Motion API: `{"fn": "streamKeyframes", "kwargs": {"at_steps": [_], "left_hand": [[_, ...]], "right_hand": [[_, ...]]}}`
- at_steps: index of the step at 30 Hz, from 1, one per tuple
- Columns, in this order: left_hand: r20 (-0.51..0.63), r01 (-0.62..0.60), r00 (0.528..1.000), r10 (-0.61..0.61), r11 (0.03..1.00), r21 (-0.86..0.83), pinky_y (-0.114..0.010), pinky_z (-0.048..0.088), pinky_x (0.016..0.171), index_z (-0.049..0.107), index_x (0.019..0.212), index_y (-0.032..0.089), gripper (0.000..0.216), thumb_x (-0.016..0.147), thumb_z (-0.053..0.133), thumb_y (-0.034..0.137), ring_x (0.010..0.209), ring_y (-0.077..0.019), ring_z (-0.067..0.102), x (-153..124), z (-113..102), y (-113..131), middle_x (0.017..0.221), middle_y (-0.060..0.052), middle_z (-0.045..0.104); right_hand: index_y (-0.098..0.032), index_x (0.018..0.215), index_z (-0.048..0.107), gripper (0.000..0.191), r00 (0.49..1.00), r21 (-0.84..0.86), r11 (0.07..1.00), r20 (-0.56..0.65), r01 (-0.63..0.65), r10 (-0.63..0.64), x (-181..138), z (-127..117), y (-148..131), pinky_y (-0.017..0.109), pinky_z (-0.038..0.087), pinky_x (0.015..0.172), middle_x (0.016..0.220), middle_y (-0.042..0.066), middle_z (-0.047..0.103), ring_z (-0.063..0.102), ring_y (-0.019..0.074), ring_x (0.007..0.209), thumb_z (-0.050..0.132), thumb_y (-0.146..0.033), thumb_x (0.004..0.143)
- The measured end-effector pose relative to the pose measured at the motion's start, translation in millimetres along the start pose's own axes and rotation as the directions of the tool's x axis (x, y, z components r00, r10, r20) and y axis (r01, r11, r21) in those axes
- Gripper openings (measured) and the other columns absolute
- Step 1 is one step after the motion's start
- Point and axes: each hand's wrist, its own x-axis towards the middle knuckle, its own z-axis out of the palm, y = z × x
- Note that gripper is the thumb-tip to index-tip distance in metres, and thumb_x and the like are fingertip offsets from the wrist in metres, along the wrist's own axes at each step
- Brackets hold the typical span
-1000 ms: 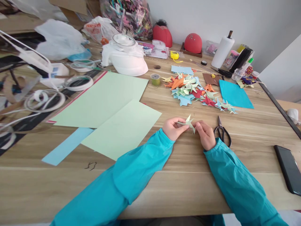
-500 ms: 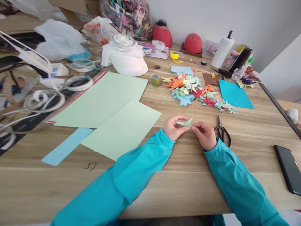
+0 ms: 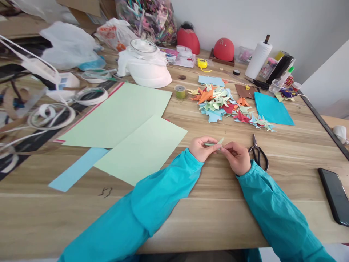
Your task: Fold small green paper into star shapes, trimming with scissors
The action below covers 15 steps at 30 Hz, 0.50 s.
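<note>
My left hand (image 3: pixel 201 148) and my right hand (image 3: pixel 238 156) meet over the wooden table (image 3: pixel 207 203), both pinched on a small pale green folded paper piece (image 3: pixel 217 143). The piece lies nearly flat between my fingertips, one point sticking up to the right. Both arms wear teal sleeves. Black scissors (image 3: pixel 257 152) lie just right of my right hand. Beyond my hands sits a pile of several folded paper figures (image 3: pixel 223 104) in green, blue, orange and red.
Two large pale green sheets (image 3: pixel 128 127) and a light blue strip (image 3: pixel 77 169) lie to the left. A teal sheet (image 3: pixel 272 108) is at the back right, a black phone (image 3: pixel 335 194) at the right edge. Tape rolls (image 3: pixel 89 95), bags and a white container (image 3: pixel 144 67) crowd the far left.
The folded piece stood open with points spread up and down a second ago; my fingers have since pressed it flatter and lower between both hands. My arms have hardly moved.
</note>
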Motion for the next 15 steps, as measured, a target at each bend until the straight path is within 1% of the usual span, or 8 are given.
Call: {"fn": "streamKeyframes", "kwargs": {"at_steps": [2, 4, 10, 15], "left_hand": [[0.002, 0.006, 1.000, -0.006, 1.000, 0.004, -0.022, 0.047, 0.048, 0.063, 0.062, 0.012, 0.025, 0.048, 0.076, 0.028, 0.043, -0.0098, 0.056, 0.7, -0.5, -0.9, 0.052, -0.001, 0.063], [0.006, 0.008, 1.000, -0.008, 1.000, 0.001, -0.023, 0.047, 0.048, 0.063, 0.061, 0.012, 0.025, 0.049, 0.076, 0.028, 0.043, -0.0102, 0.056, 0.9, -0.8, -0.5, 0.052, -0.001, 0.064], [0.009, 0.010, 1.000, -0.010, 1.000, -0.023, -0.025, 0.049, 0.049, 0.064, 0.060, 0.012, 0.023, 0.049, 0.077, 0.029, 0.044, -0.0115, 0.056, 0.4, -0.9, 1.8, 0.050, -0.001, 0.063], [0.001, -0.007, 1.000, 0.007, 1.000, -0.024, -0.026, 0.051, 0.049, 0.065, 0.059, 0.013, 0.023, 0.052, 0.075, 0.032, 0.043, -0.0114, 0.056, 1.1, -0.6, 1.2, 0.053, -0.001, 0.064]], "right_hand": [[-0.017, 0.067, 0.060, 0.014, 1.000, -0.036, 0.999, -0.008, 0.025, -0.025, 0.3, -0.7, -2.3, 0.023, 0.042, 0.050, 0.058, 0.001, 0.060, 0.052, 0.0112, 0.052, 0.058, -0.028, 0.077], [-0.017, 0.066, 0.059, 0.015, 1.000, -0.044, 0.999, -0.009, 0.016, -0.016, 0.5, -1.1, -3.4, 0.024, 0.042, 0.050, 0.057, 0.000, 0.059, 0.052, 0.0113, 0.052, 0.058, -0.028, 0.076], [-0.017, 0.066, 0.058, 0.018, 0.995, 0.032, 0.995, 0.026, -0.097, 0.096, 0.0, 0.0, -0.1, 0.024, 0.038, 0.045, 0.053, 0.000, 0.057, 0.047, 0.0107, 0.047, 0.060, -0.033, 0.074], [-0.017, 0.065, 0.057, 0.023, 0.989, 0.060, 0.988, 0.035, -0.145, 0.143, 0.7, -0.2, 0.7, 0.023, 0.036, 0.044, 0.050, -0.002, 0.054, 0.044, 0.0098, 0.045, 0.062, -0.038, 0.072]]}}
